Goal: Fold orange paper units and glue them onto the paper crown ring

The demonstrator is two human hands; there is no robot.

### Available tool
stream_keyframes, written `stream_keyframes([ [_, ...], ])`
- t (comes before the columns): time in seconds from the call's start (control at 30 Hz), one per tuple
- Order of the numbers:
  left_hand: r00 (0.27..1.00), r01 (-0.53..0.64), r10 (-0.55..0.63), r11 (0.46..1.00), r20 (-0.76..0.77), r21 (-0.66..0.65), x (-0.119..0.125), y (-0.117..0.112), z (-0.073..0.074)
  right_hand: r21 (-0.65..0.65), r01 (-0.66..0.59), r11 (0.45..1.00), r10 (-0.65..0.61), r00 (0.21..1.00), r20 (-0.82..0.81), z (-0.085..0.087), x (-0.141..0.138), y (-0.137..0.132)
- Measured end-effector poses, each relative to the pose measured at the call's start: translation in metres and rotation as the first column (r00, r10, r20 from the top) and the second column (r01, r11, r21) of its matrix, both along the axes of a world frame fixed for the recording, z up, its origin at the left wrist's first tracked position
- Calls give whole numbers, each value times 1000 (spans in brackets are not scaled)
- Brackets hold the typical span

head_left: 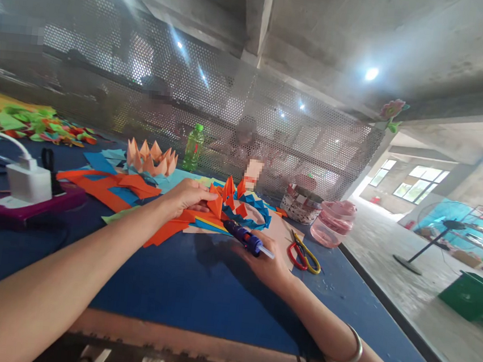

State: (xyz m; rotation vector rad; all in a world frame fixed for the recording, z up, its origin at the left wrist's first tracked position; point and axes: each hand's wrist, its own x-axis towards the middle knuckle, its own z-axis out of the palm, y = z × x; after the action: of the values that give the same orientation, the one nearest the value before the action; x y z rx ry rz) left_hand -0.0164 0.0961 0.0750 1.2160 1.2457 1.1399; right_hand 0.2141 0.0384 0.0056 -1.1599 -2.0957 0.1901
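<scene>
Left hand (189, 196) lies open, pressing on orange paper strips (163, 231): light, floppy, easily creased, so take by the edges. Right hand (265, 263) grips a stiff purple glue gun (246, 239) by its body.

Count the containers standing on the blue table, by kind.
Green bottle: 1
Pink jar: 1
Patterned tin: 1
Total: 3

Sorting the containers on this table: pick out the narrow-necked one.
The green plastic bottle, standing beyond the folded paper crown. The patterned round container and the pink translucent jar are both wide and squat.
</scene>
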Motion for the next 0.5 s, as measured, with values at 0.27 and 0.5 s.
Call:
stream_keyframes([
  [0.27, 999, -8, 7, 1000, -42, -10, 1, -1, 1, 52, 10, 999, -12, 999, 42, 7, -1, -5],
  [0.5, 990, 63, -71, 996, -118, -65, 1, -6, 5, 136, 70, 988, -81, 994, 79, 41, 26, -17],
])
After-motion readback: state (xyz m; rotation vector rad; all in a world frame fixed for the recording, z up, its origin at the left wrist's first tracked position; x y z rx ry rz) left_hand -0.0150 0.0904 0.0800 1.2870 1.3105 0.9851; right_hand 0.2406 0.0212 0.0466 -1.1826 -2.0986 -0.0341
